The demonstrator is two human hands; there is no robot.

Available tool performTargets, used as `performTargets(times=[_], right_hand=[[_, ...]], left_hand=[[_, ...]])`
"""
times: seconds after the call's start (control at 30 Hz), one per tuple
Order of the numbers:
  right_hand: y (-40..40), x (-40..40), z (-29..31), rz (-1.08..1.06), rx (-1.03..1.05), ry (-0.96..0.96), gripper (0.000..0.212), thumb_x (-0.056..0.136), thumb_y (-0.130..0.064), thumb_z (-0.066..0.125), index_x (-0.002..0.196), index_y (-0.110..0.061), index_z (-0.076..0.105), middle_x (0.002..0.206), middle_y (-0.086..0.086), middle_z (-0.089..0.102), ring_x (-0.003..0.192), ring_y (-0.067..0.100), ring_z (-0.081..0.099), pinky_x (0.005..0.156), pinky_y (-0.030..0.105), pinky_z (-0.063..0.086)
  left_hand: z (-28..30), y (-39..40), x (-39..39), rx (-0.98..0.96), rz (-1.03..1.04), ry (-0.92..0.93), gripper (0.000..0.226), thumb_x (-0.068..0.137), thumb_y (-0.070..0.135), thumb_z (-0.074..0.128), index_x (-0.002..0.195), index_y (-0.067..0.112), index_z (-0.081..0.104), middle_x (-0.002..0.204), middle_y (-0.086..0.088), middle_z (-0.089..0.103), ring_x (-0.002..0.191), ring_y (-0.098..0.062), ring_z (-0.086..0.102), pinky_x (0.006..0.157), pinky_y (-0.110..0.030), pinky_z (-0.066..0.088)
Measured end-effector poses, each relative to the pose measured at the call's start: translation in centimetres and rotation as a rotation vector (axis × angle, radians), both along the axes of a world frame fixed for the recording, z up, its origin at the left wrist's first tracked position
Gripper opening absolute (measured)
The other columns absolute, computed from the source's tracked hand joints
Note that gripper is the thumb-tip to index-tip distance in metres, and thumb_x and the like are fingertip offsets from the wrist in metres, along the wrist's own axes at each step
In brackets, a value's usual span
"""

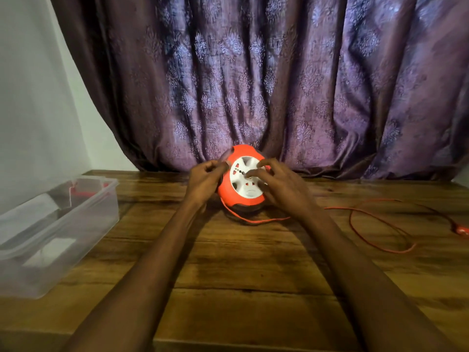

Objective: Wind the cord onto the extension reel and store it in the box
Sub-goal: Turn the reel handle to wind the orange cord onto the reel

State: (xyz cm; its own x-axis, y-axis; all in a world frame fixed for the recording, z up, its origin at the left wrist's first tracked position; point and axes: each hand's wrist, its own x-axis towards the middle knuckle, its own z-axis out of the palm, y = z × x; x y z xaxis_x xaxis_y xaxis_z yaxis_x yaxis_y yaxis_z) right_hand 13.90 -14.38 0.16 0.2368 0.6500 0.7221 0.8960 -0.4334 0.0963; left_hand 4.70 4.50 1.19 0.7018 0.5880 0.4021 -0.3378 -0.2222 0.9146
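An orange extension reel (229, 193) with a white socket face is tilted up toward me at the far middle of the wooden table. My left hand (204, 182) grips its left rim. My right hand (278, 185) rests on the white face, fingers curled on the hub. A thin orange cord (355, 224) leaves the reel's underside, runs right across the table in loose loops, and ends at an orange plug (462, 230) near the right edge. A clear plastic box (83, 219) stands open at the left.
The wooden table (228, 270) has its near edge at the bottom of the view. A purple patterned curtain (279, 85) hangs right behind the reel. The box holds some pale and red items, unclear through the plastic.
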Motion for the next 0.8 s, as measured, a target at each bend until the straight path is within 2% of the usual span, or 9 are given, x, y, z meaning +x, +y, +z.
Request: performTargets(times=[0.13, 0.23, 0.33, 0.43, 0.5, 0.6, 0.67, 0.7, 0.8], right_hand=[[0.5, -0.8, 0.7, -0.031, -0.207, -0.082, 0.064, 0.076, -0.026, 0.070, 0.131, -0.046, 0.046, 0.142, 0.005, 0.048, 0.110, 0.030, 0.058, 0.079, 0.044, 0.055], [0.4, -1.7, 0.4, -0.043, -0.315, -0.127, 0.069, 0.075, -0.024, 0.071, 0.132, -0.051, 0.043, 0.147, 0.007, 0.046, 0.118, 0.029, 0.057, 0.084, 0.044, 0.051], [0.7, -2.0, -0.1, -0.215, -0.340, -0.174, 0.075, 0.069, -0.036, 0.075, 0.131, -0.055, 0.040, 0.142, 0.002, 0.052, 0.111, 0.026, 0.061, 0.083, 0.042, 0.045], [1.2, -2.4, -0.3, -0.294, -0.256, -0.135, 0.065, 0.075, -0.047, 0.070, 0.134, -0.053, 0.041, 0.118, 0.002, 0.065, 0.098, 0.030, 0.065, 0.082, 0.042, 0.041], [1.3, -2.5, -0.3, -0.376, -0.109, 0.088, 0.062, 0.077, -0.058, 0.066, 0.134, -0.050, 0.044, 0.108, 0.004, 0.071, 0.098, 0.032, 0.067, 0.082, 0.041, 0.045], [1.7, -2.4, -0.3, -0.335, 0.275, 0.701, 0.064, 0.071, -0.066, 0.072, 0.128, -0.039, 0.057, 0.104, 0.000, 0.072, 0.089, 0.024, 0.069, 0.079, 0.038, 0.053], [1.7, -1.9, 0.1, -0.079, 0.633, 1.216, 0.049, 0.080, -0.048, 0.076, 0.113, -0.014, 0.067, 0.093, 0.007, 0.071, 0.058, 0.013, 0.063, 0.055, 0.027, 0.051], [1.5, -1.7, 0.2, -0.012, 0.726, 1.413, 0.038, 0.085, -0.042, 0.074, 0.102, -0.008, 0.068, 0.085, 0.012, 0.071, 0.043, 0.010, 0.055, 0.043, 0.020, 0.041], [0.5, -1.7, 0.3, 0.002, 0.742, 1.602, 0.034, 0.090, -0.047, 0.064, 0.092, -0.014, 0.066, 0.071, 0.012, 0.073, 0.030, 0.008, 0.038, 0.037, 0.014, 0.026]], left_hand=[[0.1, 0.8, -0.4, -0.003, -0.053, 0.040, 0.030, 0.089, 0.024, 0.069, 0.093, -0.006, 0.070, 0.070, -0.005, 0.060, 0.052, -0.007, 0.044, 0.049, -0.023, 0.035], [0.0, 1.0, -0.7, 0.039, -0.098, 0.059, 0.034, 0.089, 0.025, 0.070, 0.095, -0.008, 0.070, 0.074, -0.008, 0.061, 0.058, -0.010, 0.046, 0.049, -0.021, 0.036], [-0.3, 0.7, -0.8, 0.046, -0.146, 0.096, 0.029, 0.091, 0.024, 0.068, 0.090, -0.005, 0.069, 0.060, 0.003, 0.060, 0.047, -0.002, 0.043, 0.043, -0.018, 0.033], [-0.7, 0.2, -0.5, 0.067, -0.149, 0.090, 0.018, 0.090, 0.018, 0.068, 0.074, 0.011, 0.062, 0.042, 0.011, 0.052, 0.037, 0.003, 0.037, 0.038, -0.012, 0.029], [-0.9, -0.4, -0.2, 0.067, -0.152, 0.057, 0.014, 0.089, 0.013, 0.070, 0.079, 0.011, 0.060, 0.042, 0.009, 0.054, 0.037, 0.002, 0.040, 0.040, -0.012, 0.032], [-1.4, -2.0, 0.6, 0.057, -0.156, -0.007, 0.022, 0.085, 0.004, 0.073, 0.097, 0.002, 0.055, 0.057, 0.000, 0.059, 0.040, 0.003, 0.049, 0.043, -0.012, 0.040], [-1.7, -3.2, 0.9, 0.126, -0.146, -0.043, 0.032, 0.080, 0.005, 0.078, 0.101, 0.005, 0.054, 0.071, -0.001, 0.058, 0.048, 0.005, 0.053, 0.050, -0.011, 0.042], [-2.0, -3.6, 1.2, 0.184, -0.133, -0.053, 0.035, 0.077, 0.010, 0.081, 0.100, 0.008, 0.055, 0.075, 0.001, 0.058, 0.054, 0.007, 0.053, 0.055, -0.011, 0.043], [-2.7, -3.9, 1.7, 0.291, -0.103, -0.067, 0.036, 0.075, 0.019, 0.083, 0.099, 0.016, 0.057, 0.082, 0.007, 0.060, 0.064, 0.008, 0.052, 0.063, -0.015, 0.045]])
